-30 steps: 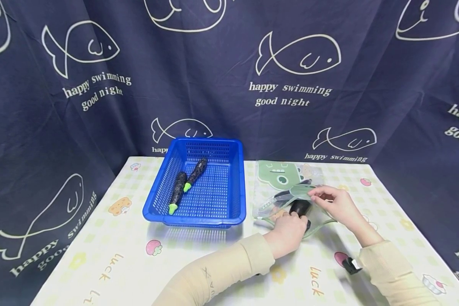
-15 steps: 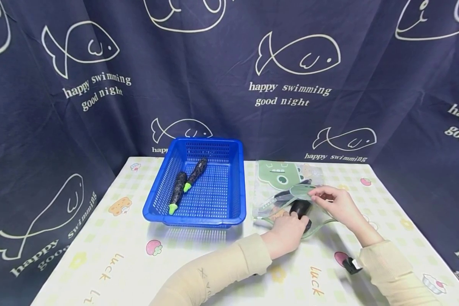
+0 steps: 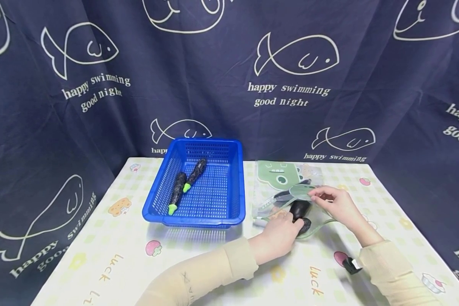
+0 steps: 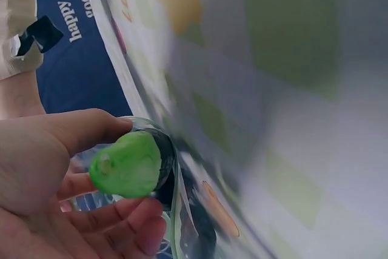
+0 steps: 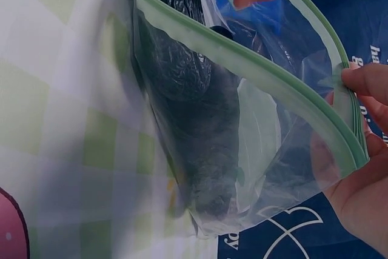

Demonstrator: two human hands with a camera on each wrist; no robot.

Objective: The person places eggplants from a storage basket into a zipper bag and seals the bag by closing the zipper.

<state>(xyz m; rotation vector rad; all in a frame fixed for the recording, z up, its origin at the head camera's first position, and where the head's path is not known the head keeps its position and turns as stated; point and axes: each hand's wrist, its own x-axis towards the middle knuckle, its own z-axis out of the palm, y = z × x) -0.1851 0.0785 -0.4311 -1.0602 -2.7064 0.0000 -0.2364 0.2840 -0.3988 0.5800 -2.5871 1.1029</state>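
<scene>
On the table lies a clear zip bag [image 3: 277, 174] with a green dinosaur print and a green zip edge, its mouth open. My right hand [image 3: 336, 206] pinches the mouth's upper edge between thumb and fingers and holds it raised. Dark eggplants [image 3: 300, 211] are inside, partly hidden by the plastic. My left hand [image 3: 275, 240] is at the mouth, thumb and fingers loosely on either side of an eggplant's end. In the left wrist view that eggplant's green stem [image 4: 127, 165] points out of the bag. The right wrist view shows dark eggplants [image 5: 182, 65] through the plastic.
A blue perforated basket [image 3: 199, 222] stands left of the bag with two dark, green-stemmed eggplants [image 3: 177, 191] in it. A black clip [image 3: 352, 265] hangs at my right sleeve. Behind the patterned table [image 3: 130, 255] hangs a navy fish-print curtain [image 3: 214, 85].
My left hand has slid back toward the lower left, its fingers loosening from the eggplant, whose dark end now shows more. The right hand and the bag have stayed in place.
</scene>
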